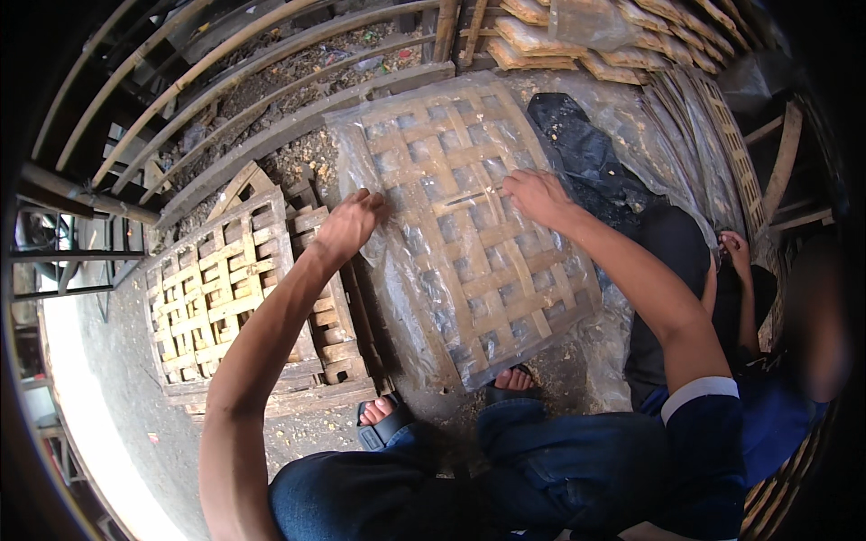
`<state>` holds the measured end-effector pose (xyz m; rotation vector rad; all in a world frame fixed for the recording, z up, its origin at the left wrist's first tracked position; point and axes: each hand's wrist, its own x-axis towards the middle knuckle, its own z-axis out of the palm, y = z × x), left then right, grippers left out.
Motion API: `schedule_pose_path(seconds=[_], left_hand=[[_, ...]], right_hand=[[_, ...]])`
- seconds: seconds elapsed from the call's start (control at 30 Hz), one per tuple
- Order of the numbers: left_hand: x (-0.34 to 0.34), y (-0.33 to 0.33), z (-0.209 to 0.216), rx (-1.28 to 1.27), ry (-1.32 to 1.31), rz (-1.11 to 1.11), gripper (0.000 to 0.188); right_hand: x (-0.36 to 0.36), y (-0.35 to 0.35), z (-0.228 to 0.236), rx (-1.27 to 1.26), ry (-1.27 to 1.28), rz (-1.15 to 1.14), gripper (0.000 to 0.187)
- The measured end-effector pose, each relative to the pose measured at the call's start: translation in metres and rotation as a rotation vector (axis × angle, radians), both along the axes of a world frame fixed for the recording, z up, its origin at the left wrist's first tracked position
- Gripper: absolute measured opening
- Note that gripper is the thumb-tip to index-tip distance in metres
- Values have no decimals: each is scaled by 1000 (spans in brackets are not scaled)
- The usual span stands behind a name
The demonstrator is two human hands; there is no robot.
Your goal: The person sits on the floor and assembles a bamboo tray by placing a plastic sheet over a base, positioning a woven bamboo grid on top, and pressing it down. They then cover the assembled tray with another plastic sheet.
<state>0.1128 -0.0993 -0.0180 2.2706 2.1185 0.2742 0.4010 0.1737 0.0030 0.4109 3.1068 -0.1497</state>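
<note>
A woven bamboo-strip tray [469,239] lies in front of me with a clear plastic sheet [401,311] spread over it. My left hand [361,215] is curled closed at the sheet's left edge, gripping the plastic. Across the tray, my right hand [538,196] rests near its right side with thumb and fingers drawn together. A thin, dark stick-like piece [471,196] runs along the plastic toward those fingertips. Whether it is held by them is hard to make out.
Stacked slatted trays [216,288] stand at the left. Plastic-wrapped slabs [591,41] are piled at the back right, near a crumpled black plastic sheet [577,135]. Close on my right sits another person, one hand [735,248] showing. A bamboo railing [271,54] borders the far left.
</note>
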Motion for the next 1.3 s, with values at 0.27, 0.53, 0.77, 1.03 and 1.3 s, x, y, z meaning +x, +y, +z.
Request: schedule_pose_path(seconds=[0.27, 0.53, 0.77, 1.03, 1.3], left_hand=[[0, 0, 5, 23, -39, 47, 28], [-21, -26, 14, -50, -31, 126, 22], [-14, -43, 17, -122, 26, 93, 21], [5, -45, 10, -515, 93, 111, 36], [4, -48, 15, -571, 91, 106, 42]], right_hand=[[-12, -9, 20, -293, 84, -157, 13], [-29, -11, -2, -278, 145, 145, 10], [-28, 1, 6, -271, -16, 20, 8], [19, 88, 54, 168, -99, -378, 20], [40, 45, 26, 134, -54, -258, 26]])
